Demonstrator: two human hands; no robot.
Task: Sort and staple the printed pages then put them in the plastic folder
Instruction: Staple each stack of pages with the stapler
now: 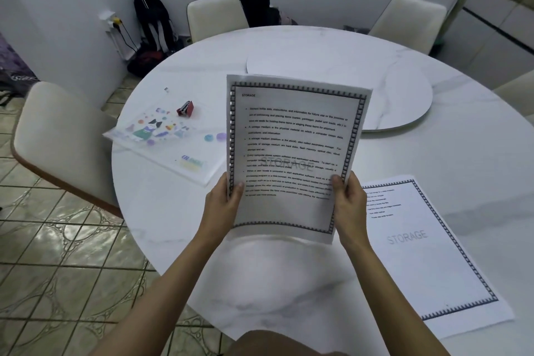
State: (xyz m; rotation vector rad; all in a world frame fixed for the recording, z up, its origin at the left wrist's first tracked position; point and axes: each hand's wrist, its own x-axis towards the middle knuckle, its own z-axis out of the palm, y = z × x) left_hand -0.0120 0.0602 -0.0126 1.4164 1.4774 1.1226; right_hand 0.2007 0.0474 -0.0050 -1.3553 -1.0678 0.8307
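Note:
I hold a printed page point(291, 147) headed STORAGE upright above the white round table point(161, 211). My left hand point(222, 205) pinches its lower left edge, thumb on the front. My right hand point(348, 205) pinches its lower right edge the same way. A second printed page point(427, 251) with a STORAGE watermark lies flat on the table at the right. The clear plastic folder point(170, 139) with cartoon prints lies flat at the left. A small red stapler point(185, 108) stands just beyond the folder's far edge.
A round turntable slab point(375, 78) sits at the table's middle. Cream chairs stand at the left point(63, 141), far middle point(215, 16) and far right point(410, 17). Dark bags point(153, 23) lean by the wall. Tiled floor point(57, 254) lies below left.

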